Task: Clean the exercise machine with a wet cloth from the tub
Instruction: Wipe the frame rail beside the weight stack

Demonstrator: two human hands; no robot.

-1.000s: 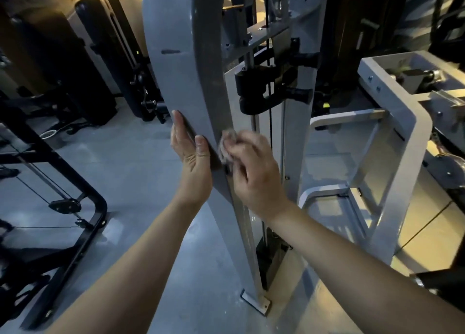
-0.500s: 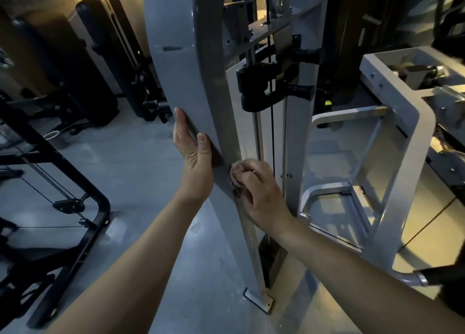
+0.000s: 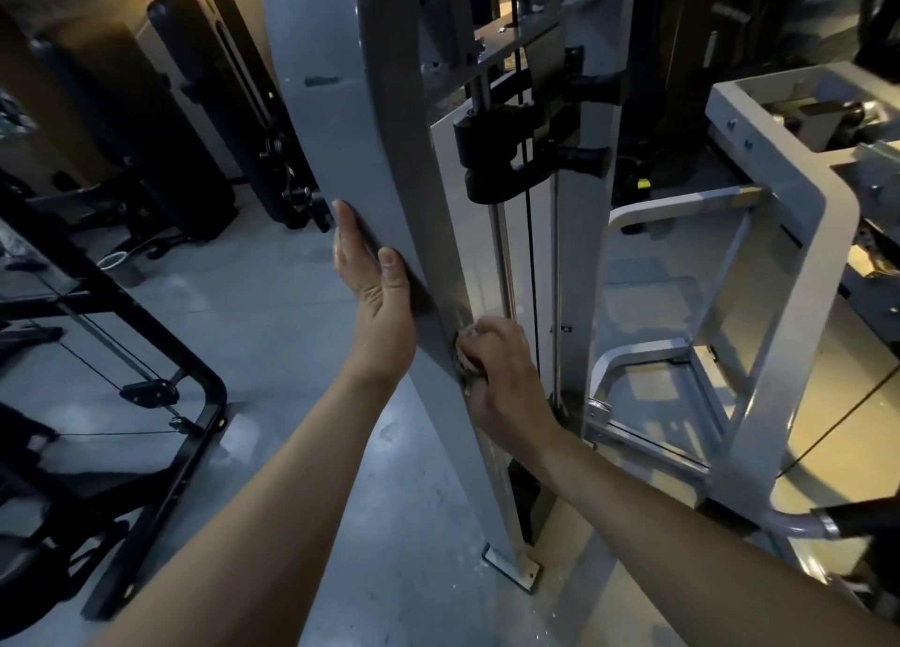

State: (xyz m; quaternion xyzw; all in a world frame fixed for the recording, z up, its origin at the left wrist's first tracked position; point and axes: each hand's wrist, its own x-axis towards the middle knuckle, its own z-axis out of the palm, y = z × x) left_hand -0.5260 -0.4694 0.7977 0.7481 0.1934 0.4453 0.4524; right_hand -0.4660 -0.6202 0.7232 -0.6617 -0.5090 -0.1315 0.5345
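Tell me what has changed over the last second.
The right hand, holding the cloth, slid down the grey upright toward its foot, wiping. The left hand stayed flat against the upright's left edge, and the grip on the cloth is unchanged.

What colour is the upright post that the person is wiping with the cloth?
Light grey; the post shows best in the head view.

right hand (image 3: pixel 506 378), cloth (image 3: pixel 461 360) — lower on post (image 3: pixel 370 110)
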